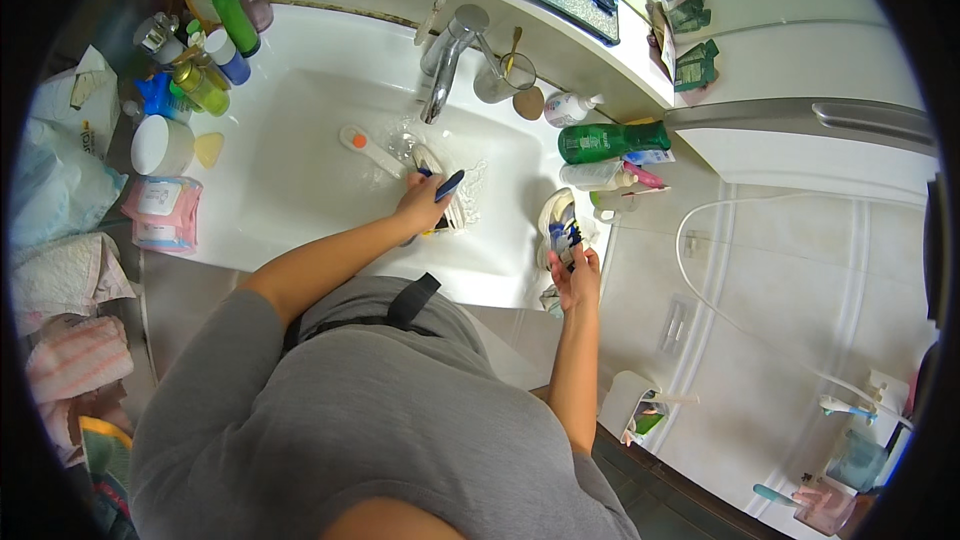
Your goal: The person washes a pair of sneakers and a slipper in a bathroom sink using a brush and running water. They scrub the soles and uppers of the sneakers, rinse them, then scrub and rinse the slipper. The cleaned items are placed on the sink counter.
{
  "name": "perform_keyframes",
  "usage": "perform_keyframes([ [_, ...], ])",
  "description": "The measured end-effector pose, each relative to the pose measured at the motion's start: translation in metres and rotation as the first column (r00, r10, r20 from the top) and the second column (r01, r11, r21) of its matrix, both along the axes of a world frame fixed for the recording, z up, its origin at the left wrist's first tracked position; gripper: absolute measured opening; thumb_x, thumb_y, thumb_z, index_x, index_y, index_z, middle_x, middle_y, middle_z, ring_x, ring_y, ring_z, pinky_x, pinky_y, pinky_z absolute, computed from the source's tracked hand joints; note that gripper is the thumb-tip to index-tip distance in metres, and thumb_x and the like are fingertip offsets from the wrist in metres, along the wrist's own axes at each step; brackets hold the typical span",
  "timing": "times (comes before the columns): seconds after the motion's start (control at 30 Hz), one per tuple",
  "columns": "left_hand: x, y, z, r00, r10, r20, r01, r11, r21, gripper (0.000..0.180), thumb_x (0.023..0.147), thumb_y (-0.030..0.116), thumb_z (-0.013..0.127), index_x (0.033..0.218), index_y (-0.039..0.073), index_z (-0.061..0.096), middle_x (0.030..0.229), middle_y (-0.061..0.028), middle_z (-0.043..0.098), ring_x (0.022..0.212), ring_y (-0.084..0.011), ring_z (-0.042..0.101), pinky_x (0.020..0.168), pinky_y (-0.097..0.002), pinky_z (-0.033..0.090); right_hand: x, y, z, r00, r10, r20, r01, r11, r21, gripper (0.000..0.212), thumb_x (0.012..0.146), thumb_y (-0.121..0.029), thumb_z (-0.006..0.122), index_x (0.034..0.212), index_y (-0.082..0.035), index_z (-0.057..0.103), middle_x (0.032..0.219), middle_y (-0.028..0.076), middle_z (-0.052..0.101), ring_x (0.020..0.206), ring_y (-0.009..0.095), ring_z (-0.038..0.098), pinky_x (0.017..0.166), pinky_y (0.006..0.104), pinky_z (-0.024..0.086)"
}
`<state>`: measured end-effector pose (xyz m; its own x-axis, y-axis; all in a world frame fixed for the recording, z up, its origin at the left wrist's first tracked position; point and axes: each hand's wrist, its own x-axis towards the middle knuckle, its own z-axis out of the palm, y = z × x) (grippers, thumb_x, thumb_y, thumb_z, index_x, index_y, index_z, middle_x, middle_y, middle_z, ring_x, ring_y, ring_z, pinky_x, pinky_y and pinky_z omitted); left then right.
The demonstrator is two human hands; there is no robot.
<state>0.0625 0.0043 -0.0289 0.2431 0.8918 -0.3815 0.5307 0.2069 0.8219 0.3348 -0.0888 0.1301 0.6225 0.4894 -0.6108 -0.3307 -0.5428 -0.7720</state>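
The white shoe (457, 213) sits in the sink (275, 130), toward the person from the faucet (450, 55), with water around it; the left hand (424, 206) is closed on it beside a dark blue part. The second shoe (556, 212) is at the sink's edge, right of the faucet and nearer the person, and the right hand (576, 279) holds it with fingers bunched by the blue laces. A brush (373, 152) lies left of the faucet and nearer the person. Right of the faucet stands a cup (497, 87), then, farther right, a green bottle (610, 143).
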Motion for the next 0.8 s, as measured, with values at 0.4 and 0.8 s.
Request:
perform_keyframes([
  [0.4,0.0,0.041,-0.003,0.96,0.23,-0.161,-0.258,0.949,-0.183,0.112,0.067,0.078,0.071,0.125,-0.015,0.05,0.13,-0.0333,0.054,0.12,-0.0422,0.057,0.099,-0.0442,0.048,-0.025,0.003,-0.042,0.942,0.082,0.325,-0.15,0.97,0.19,0.026,0.101,-0.038,0.059,0.099,-0.013,0.051,0.077,-0.002,0.058,0.057,0.008,0.051,0.049,0.0218,0.037],
  [0.8,-0.051,0.044,0.018,0.441,0.611,0.658,-0.118,0.766,-0.632,0.041,0.069,0.002,0.061,0.109,-0.002,0.062,0.096,-0.0125,0.066,0.085,-0.0251,0.066,0.081,-0.0354,0.055,-0.058,0.031,-0.035,0.859,0.076,-0.507,0.141,0.916,0.377,0.025,0.105,-0.032,0.044,0.103,-0.012,0.06,0.091,-0.001,0.066,0.049,0.008,0.031,0.048,0.0247,0.025],
])
